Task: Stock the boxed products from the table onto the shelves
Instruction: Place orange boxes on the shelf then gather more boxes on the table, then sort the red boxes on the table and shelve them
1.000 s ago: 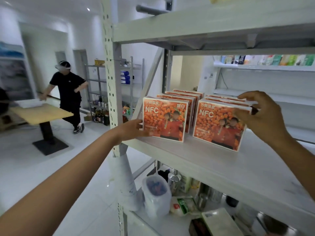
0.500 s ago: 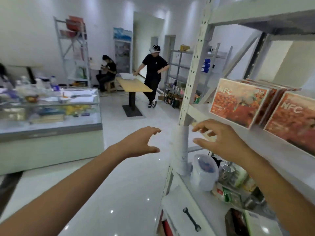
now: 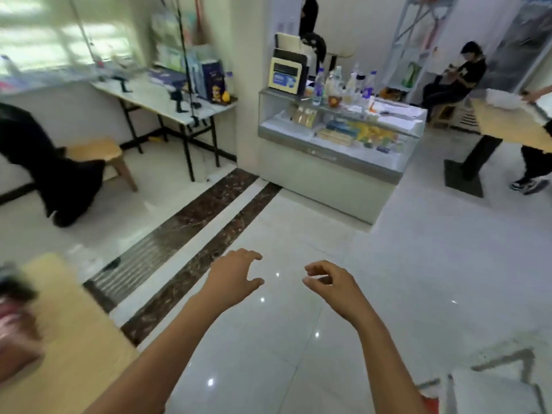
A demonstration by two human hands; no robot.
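Two empty grips over the glossy floor [image 3: 418, 264], lower centre of frame.

Left grip [image 3: 233, 279] and right grip [image 3: 331, 285] side by side, apart, fingers loosely curled and spread, holding nothing. Boxed products [image 3: 15, 318] at lower left edge, a reddish blur on one wooden surface [image 3: 74, 339]; count and print unreadable. Second wooden surface [image 3: 507, 127] at right edge. One glass display counter [image 3: 328, 162] upper centre; one yellow-fronted machine [image 3: 285, 74] on top, label too blurred to read. One seated person [image 3: 460, 82] upper right.

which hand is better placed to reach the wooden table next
Probably left: the left hand is empty and nearer the wooden table at lower left; the right hand, also empty, is farther off.
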